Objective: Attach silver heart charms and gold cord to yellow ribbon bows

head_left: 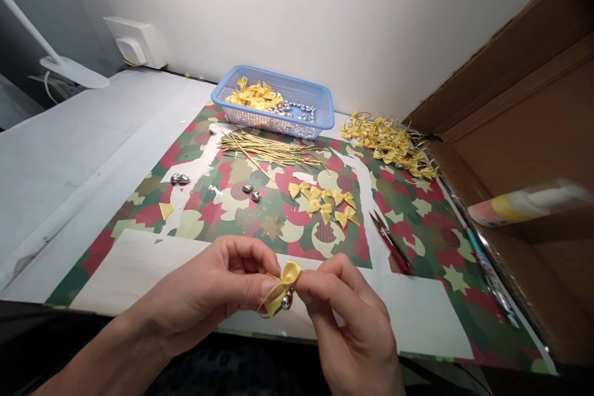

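Observation:
Between my two hands, just above the table's front edge, is a yellow ribbon bow point(291, 273) with thin yellow cord on it. A small silver bell point(286, 301) hangs at its lower right side. My left hand point(232, 278) pinches the bow from the left between thumb and forefinger. From the right, the fingertips of my right hand point(346, 309) close on the bow's edge beside the bell. Several loose yellow bows point(326, 204) lie beyond my right hand. Two silver bells point(252, 192) rest left of them, and another pair of bells point(179, 179) sits farther left.
At the back a blue basket point(325, 112) holds yellow bows and silver bells. Cut yellow cords point(273, 150) lie before it. A heap of bows with cords point(390, 142) is at the back right. Red-handled snips point(392, 244) lie right; a bottle point(505, 209) is by the cardboard wall point(533, 111).

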Demonstrator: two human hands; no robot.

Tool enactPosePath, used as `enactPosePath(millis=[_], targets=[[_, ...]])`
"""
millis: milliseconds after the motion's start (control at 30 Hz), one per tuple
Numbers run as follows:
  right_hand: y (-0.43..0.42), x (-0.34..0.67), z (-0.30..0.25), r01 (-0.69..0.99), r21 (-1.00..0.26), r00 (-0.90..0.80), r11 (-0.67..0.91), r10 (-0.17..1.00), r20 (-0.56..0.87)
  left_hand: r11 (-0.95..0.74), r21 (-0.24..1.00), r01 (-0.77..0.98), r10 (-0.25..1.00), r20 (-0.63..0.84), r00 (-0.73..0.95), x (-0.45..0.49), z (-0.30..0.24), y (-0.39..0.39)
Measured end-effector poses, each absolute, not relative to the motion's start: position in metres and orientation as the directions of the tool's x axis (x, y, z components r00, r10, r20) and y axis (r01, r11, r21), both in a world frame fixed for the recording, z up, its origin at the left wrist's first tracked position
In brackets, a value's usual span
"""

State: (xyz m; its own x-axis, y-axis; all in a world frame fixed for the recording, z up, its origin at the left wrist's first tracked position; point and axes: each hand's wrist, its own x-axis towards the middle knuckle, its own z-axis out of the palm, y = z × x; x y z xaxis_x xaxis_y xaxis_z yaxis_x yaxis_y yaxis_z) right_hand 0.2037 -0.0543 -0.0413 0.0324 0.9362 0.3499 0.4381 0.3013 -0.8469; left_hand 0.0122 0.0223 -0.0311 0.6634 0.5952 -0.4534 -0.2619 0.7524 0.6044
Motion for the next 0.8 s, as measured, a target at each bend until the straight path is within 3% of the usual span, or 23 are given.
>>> enactPosePath(millis=[200, 433, 800], targets=[[-0.054, 0.208, -0.042, 0.482, -0.799, -0.032, 0.358, 0.919, 0.392, 0.752, 0.61, -0.251, 0.589, -0.451, 0.671, 0.013, -0.033, 0.023], [-0.056, 0.201, -0.043, 0.475, -0.814, 0.028, 0.333, 0.919, 0.392, 0.749, 0.611, -0.256, 0.597, -0.455, 0.661, 0.013, -0.034, 0.02], [-0.055, 0.214, -0.041, 0.468, -0.801, -0.102, 0.374, 0.923, 0.372, 0.747, 0.608, -0.267, 0.599, -0.444, 0.666, 0.014, -0.033, 0.021]])
